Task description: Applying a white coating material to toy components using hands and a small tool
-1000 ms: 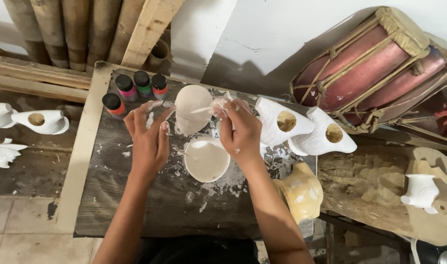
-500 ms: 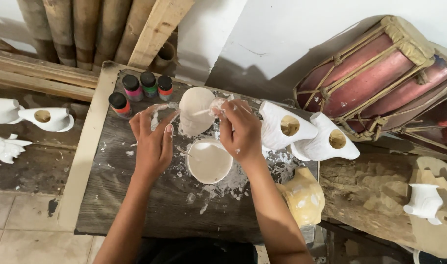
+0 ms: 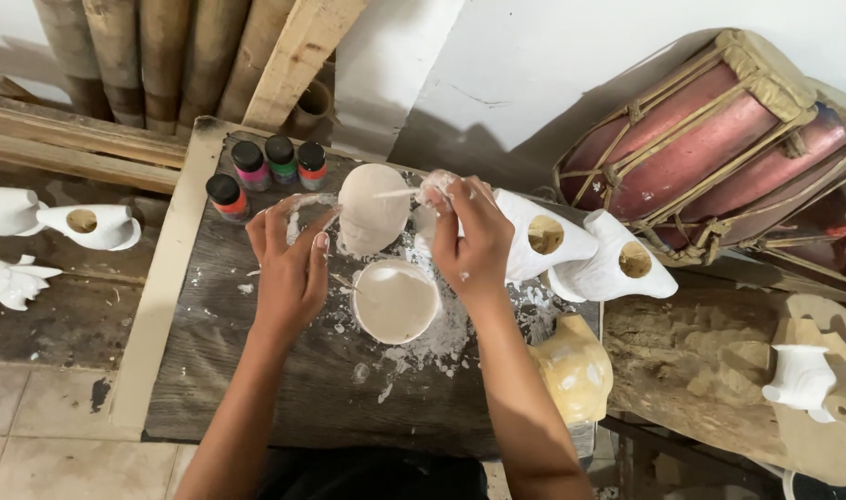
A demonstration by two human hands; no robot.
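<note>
The left hand (image 3: pixel 288 264) is over the dark wooden bench (image 3: pixel 256 398), fingers spread and lightly curled, gripping the left side of a rounded pale clay piece (image 3: pixel 372 208) that stands tilted just beyond a bowl (image 3: pixel 395 301). The fingertips and thumb touch the piece's left edge; the rest of the piece is in plain view to the right of the hand.

The right hand (image 3: pixel 474 245) is closed narrow around a thin stick (image 3: pixel 395 193), with a small white wad (image 3: pixel 438 185) held at the fingertips. The stick runs leftward from the hand and its tip lies against the upper face of the clay piece. Whether the wad is fixed to the stick cannot be told.

The bowl sits on the bench between the two wrists, filled with pale creamy liquid, and white splashes and crumbs surround it.

Four small paint bottles (image 3: pixel 265 167) with dark caps stand in a cluster at the far left corner of the bench, just beyond the left hand. Two white hollow figures (image 3: pixel 589 255) lie side by side to the right of the right hand, openings facing up. A yellowish figure (image 3: pixel 571 370) rests at the bench's right edge beside the right forearm. More white figures (image 3: pixel 80 225) lie on a lower plank to the left. A reddish drum (image 3: pixel 710 148) with rope lacing leans against the wall at far right
</note>
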